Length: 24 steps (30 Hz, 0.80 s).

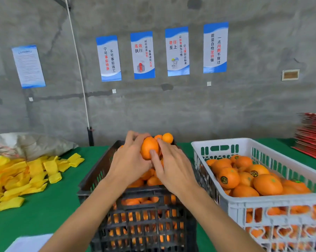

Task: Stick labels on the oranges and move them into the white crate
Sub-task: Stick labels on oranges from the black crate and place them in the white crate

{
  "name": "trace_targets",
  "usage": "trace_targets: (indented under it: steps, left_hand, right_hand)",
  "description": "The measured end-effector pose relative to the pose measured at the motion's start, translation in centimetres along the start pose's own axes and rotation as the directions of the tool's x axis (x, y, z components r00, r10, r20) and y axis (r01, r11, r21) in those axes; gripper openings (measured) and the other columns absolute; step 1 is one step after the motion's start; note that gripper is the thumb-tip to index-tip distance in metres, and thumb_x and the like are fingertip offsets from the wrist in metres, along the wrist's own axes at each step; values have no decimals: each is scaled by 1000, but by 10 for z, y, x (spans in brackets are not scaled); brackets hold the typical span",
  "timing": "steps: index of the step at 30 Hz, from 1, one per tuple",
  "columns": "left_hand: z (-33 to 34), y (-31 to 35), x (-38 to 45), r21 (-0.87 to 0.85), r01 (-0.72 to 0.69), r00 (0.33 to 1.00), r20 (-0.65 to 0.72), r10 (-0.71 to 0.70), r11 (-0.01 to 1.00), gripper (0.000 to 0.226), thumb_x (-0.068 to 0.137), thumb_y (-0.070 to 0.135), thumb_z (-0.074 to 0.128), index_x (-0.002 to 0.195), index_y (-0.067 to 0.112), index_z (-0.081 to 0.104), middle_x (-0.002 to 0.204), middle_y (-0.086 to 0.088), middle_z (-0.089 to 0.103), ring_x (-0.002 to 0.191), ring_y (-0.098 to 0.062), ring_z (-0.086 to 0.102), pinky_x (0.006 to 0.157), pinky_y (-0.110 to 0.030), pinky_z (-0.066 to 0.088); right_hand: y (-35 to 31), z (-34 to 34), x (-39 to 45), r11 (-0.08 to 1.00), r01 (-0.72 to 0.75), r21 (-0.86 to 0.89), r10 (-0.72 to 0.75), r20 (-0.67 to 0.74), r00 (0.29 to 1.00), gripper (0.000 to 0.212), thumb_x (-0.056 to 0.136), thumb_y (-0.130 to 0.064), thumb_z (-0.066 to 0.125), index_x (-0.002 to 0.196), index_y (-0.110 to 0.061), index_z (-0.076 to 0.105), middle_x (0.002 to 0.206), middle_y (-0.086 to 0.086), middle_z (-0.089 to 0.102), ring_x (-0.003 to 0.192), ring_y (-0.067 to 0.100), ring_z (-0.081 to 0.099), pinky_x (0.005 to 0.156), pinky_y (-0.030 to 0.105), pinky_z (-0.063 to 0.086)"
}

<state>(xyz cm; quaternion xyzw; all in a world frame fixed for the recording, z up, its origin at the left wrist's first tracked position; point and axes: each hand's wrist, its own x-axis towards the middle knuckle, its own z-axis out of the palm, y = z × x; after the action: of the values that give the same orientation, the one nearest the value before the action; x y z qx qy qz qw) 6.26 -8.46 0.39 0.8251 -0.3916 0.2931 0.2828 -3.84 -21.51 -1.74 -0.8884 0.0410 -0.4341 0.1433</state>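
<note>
White crate (pixel 226 202) sits right of black crate (pixel 91 179).

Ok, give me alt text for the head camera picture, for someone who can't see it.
Two bare hands hold one orange above a black crate of oranges, the left hand gripping it, the right hand touching it with a thumb. To the right a white crate holds labelled oranges; yellow foam sleeves lie left on the green table.

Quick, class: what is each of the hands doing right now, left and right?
Left hand: curled round the orange, holding it above the black crate.
Right hand: fingers fairly straight, thumb pressing on the same orange.
</note>
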Motion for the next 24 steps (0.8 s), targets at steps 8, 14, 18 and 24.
trace_targets:
  steps: [8,14,18,24]
  left_hand:
    - [2,37,-139,-283,-171,971,-209,113,944,70,81,65,75,137,28,56,130,7,47,108,-4,59,71,-31,61]
    - [52,17,-215,-390,134,966,256,-33,911,66,78,64,76,133,38,51,125,21,41,99,-1,61,76,-29,59]
    - [86,26,-256,-418,419,854,483,-193,806,58,72,88,64,115,55,45,114,31,42,102,7,55,81,-19,53]
    - [92,26,-274,-321,540,729,640,-242,778,66,71,98,47,118,53,32,116,30,35,97,3,58,70,-9,48]
  right_hand:
    - [-8,-12,-118,876,168,451,-64,-237,969,51,93,-46,74,128,-10,66,124,-1,62,107,12,64,91,22,51]
    - [24,22,-193,877,-88,472,39,113,993,37,92,-45,73,111,-14,76,102,-10,69,90,7,66,81,23,53]
    - [57,33,-219,904,-216,368,111,287,952,55,104,-49,51,71,-9,68,70,-4,68,69,9,66,68,36,53]
    - [90,23,-236,954,-262,149,128,585,801,40,88,-69,59,80,-32,71,73,-13,60,67,9,57,62,32,49]
